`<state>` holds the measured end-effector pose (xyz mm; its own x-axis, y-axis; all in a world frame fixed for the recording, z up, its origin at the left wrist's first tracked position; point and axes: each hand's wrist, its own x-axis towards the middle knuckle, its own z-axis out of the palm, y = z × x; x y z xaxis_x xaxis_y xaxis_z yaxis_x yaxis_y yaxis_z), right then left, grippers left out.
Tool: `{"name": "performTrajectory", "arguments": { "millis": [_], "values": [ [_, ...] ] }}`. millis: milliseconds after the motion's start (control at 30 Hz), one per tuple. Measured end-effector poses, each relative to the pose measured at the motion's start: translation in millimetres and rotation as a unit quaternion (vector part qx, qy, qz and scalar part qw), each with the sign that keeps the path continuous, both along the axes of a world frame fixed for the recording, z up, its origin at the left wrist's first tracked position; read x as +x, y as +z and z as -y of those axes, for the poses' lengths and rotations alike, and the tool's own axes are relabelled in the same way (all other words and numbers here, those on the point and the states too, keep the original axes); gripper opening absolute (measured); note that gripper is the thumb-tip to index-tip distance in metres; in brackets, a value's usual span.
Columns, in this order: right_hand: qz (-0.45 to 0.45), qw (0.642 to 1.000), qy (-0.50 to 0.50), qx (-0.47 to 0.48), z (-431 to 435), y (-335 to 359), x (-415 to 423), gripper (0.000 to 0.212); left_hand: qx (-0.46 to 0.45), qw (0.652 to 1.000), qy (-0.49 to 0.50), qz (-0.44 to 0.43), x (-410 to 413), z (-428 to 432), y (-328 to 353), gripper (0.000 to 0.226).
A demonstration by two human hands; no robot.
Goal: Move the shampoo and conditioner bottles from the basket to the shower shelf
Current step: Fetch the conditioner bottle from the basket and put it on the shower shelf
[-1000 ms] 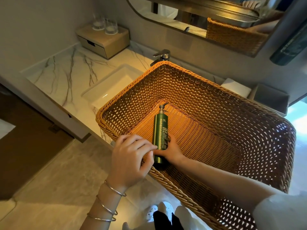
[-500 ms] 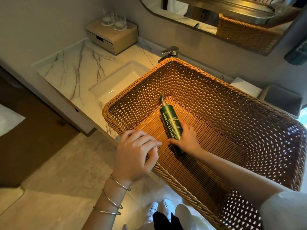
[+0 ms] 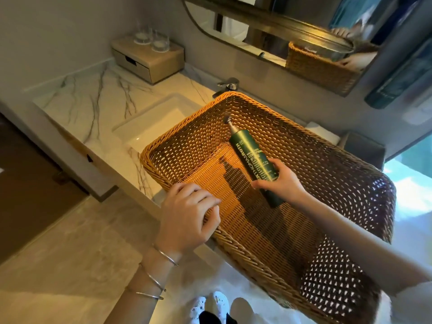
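A large woven wicker basket (image 3: 339, 174) rests on the marble vanity edge. Inside it, my right hand (image 3: 279, 181) grips the lower half of a dark green pump bottle (image 3: 251, 155) with white lettering. The bottle is tilted, pump pointing up and away toward the basket's far wall, and it is lifted off the basket floor, where its shadow falls. My left hand (image 3: 189, 216), with three thin bangles on the wrist, clasps the basket's near left rim. No other bottle shows in the basket. The shower shelf is not in view.
A sunken white sink (image 3: 149, 127) and chrome faucet (image 3: 228, 86) lie left of the basket. At the back left, two glasses (image 3: 152, 39) stand on a small drawer box (image 3: 149, 61). A mirror (image 3: 292, 43) hangs above. Tiled floor lies below.
My right hand has lifted the green bottle off the basket floor and swung it up and to the right. My left hand has stayed on the rim.
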<state>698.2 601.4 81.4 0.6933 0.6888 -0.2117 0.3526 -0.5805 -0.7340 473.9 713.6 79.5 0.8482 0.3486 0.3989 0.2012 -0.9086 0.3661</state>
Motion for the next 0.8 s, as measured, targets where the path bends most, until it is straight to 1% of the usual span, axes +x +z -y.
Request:
{"name": "performTrajectory", "arguments": {
  "millis": [100,167,267,367,467,500,600,700,733,800],
  "values": [
    [-0.039,0.998,-0.031,0.039,29,36,-13,0.074,0.0,1.0,0.002,-0.016,1,0,-1,0.037],
    [-0.081,0.99,-0.055,0.1,48,57,-33,0.066,0.002,1.0,0.005,-0.023,1,0,-1,0.038],
    [-0.105,0.974,-0.079,0.187,71,81,-65,0.057,0.016,0.999,-0.016,-0.03,-3,0,-1,0.038],
    [-0.153,0.957,-0.096,0.228,95,92,-89,0.059,0.034,0.998,-0.028,-0.044,-8,2,5,0.042],
    [-0.211,0.943,-0.096,0.237,117,95,-110,0.071,0.044,0.998,-0.023,-0.041,-22,16,12,0.042],
    [-0.214,0.942,-0.094,0.24,123,95,-118,0.077,0.044,0.998,-0.023,-0.042,-29,22,14,0.042],
    [-0.186,0.944,-0.084,0.259,138,91,-139,0.078,0.043,0.998,-0.015,-0.053,-51,41,15,0.045],
    [-0.167,0.944,-0.063,0.277,155,84,-159,0.087,0.048,0.998,0.013,-0.038,-75,64,16,0.046],
    [-0.156,0.947,-0.052,0.276,161,82,-165,0.088,0.048,0.998,0.027,-0.034,-85,75,15,0.047],
    [-0.13,0.953,-0.033,0.272,176,76,-178,0.082,0.049,0.997,0.047,-0.039,-105,98,11,0.049]
  ]
}}
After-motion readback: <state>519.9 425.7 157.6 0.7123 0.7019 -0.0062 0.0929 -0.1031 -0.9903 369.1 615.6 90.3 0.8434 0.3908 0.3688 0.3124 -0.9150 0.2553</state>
